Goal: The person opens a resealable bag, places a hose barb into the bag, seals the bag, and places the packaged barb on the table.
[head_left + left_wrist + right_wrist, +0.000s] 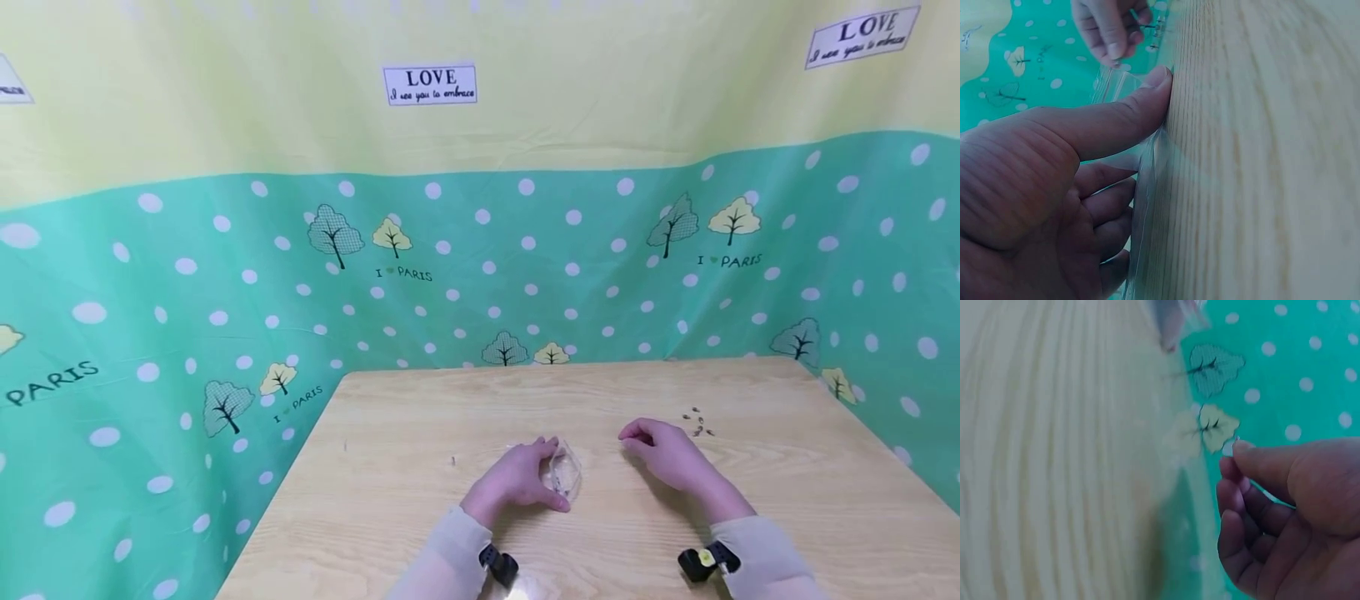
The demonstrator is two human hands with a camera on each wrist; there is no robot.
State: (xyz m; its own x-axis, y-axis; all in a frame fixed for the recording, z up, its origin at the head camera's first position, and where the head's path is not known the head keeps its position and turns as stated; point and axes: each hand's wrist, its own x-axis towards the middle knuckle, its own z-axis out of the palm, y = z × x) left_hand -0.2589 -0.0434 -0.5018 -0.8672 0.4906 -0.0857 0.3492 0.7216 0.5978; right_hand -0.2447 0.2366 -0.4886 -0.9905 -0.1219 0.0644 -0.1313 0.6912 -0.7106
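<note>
My left hand (516, 477) grips a small clear plastic bag (567, 472) on the table, thumb on the near side and fingers on the far side. The bag's mouth stands spread, and a few small dark bits show inside it. To the right of the bag, my right hand (667, 456) pinches a tiny piece (1117, 62) between thumb and index finger, close over the table. Only a sliver of that piece shows at the fingertips, so I cannot tell its kind. Beyond the right hand lie several small dark pieces (701, 420) in a loose cluster.
A small dark bit (453, 461) lies on the wooden table (390, 417) left of my left hand. Around the table's back and sides hangs a green and yellow curtain (450, 317) with dots and trees. Each wrist wears a black camera strap (498, 567).
</note>
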